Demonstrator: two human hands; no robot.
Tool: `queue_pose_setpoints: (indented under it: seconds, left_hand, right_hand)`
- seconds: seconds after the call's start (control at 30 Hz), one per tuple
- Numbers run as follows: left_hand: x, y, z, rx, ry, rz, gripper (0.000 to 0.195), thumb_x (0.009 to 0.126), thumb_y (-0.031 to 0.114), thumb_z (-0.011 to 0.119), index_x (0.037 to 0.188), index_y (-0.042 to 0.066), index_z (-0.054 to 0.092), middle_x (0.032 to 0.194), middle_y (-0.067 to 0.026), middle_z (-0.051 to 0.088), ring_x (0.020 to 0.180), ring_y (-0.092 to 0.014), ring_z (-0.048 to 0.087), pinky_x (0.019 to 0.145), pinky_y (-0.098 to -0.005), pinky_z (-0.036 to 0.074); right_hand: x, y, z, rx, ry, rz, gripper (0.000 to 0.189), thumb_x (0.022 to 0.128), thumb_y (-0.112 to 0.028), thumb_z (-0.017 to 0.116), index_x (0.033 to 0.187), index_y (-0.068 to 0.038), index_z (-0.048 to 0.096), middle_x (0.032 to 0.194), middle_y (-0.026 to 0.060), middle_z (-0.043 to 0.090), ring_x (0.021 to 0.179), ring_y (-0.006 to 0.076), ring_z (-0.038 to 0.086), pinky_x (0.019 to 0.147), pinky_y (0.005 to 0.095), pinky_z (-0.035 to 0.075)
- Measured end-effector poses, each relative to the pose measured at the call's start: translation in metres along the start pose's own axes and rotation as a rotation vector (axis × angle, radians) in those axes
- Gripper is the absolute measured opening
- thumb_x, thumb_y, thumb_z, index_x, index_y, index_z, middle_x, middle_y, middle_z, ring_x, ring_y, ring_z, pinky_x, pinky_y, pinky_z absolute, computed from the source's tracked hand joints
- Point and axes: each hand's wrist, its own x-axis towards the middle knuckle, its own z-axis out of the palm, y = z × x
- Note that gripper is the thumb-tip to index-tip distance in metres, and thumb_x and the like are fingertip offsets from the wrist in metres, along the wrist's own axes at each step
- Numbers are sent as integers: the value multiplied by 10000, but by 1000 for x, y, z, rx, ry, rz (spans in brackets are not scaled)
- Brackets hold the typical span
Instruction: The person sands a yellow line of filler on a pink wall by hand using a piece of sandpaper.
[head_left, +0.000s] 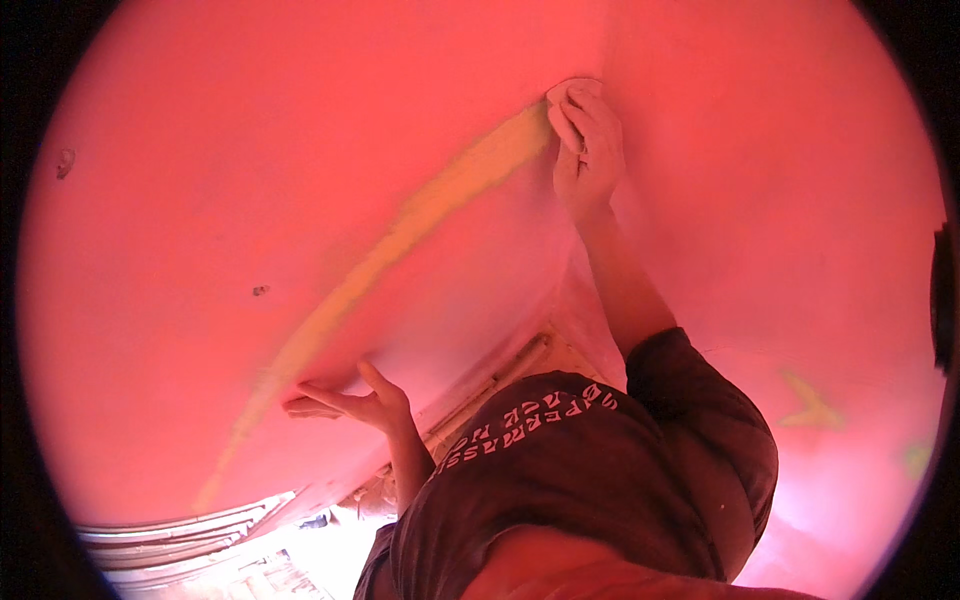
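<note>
My right hand (592, 154) is raised to the upper part of a red wall (300, 187), close to an inside corner. Its fingers press a thin pale pad (574, 86), perhaps sandpaper or a cloth, flat against the surface; the exact material cannot be told. A curved yellow-green stripe (420, 217) runs from beside this hand down to the lower left. Lower down, my left hand (367, 401) holds nothing, its thumb and fingers spread. Its fingertips are close to the stripe's lower part; whether they touch the wall is unclear.
Two dark blemishes (260, 290) mark the wall at left. Another red wall (750, 210) rises on the right, with a yellow-green patch (810, 405). White slats (187, 529) show at lower left, above a brightly lit area. A ledge-like strip (517, 360) runs along the wall's lower edge.
</note>
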Motion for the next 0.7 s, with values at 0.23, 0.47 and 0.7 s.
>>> queue_pose_setpoints:
  seconds: [0.23, 0.47, 0.7]
  left_hand:
    - [-2, 16, -11, -30, -104, -90, 925, 948, 426, 664, 1625, 86, 133, 1657, -285, -96, 1515, -512, -95, 1167, -695, 16]
    - [-1, 22, -22, 11, -179, -52, 906, 948, 375, 673, 1624, 89, 142, 1653, -296, -92, 1497, -554, -95, 1157, -711, 62]
    - [16, 17, -45, 27, -217, -7, 867, 952, 379, 667, 1616, 87, 191, 1662, -287, -3, 1513, -535, -12, 1171, -683, 104]
  right_hand:
    - [-17, 0, 7, 237, -38, 121, 184, 917, -71, 610, 1092, -49, 663, 1180, 151, 700, 1154, 378, 636, 994, 494, 494]
    - [-12, -26, 12, 266, -23, 10, 224, 949, 48, 564, 1162, -2, 610, 1229, 163, 679, 1166, 367, 626, 960, 445, 532]
    - [-13, -58, 25, 335, 93, -9, 189, 899, 9, 650, 1087, -12, 659, 1179, 153, 698, 1121, 390, 622, 960, 465, 524]
